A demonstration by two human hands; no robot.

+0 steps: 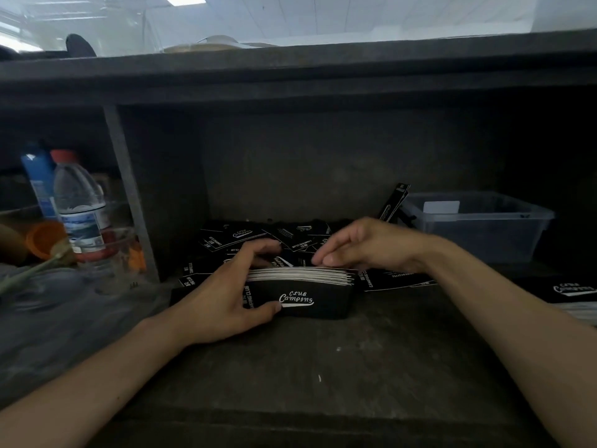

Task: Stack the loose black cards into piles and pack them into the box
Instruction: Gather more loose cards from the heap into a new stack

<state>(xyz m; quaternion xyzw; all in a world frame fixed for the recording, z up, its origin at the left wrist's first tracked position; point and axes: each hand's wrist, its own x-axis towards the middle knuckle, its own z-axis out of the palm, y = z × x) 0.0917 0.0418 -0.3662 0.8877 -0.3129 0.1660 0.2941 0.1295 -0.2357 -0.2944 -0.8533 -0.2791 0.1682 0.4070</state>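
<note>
A stack of black cards (310,295) printed "Club Camping" stands on edge on the dark bench, its white card edges showing along the top. My left hand (226,295) grips the stack's left end, thumb on the front face and fingers over the back. My right hand (358,247) hovers over the stack's top right, fingertips bent down onto the card edges. Loose black cards (245,237) lie scattered behind the stack. A clear plastic box (478,227) stands at the back right, with a card (392,202) leaning on its left side.
A water bottle (79,205), a blue container (38,182) and an orange cup (45,237) crowd the left compartment behind a post (129,195). More black cards (575,292) lie at the right edge. A dark shelf (290,72) overhangs the bench.
</note>
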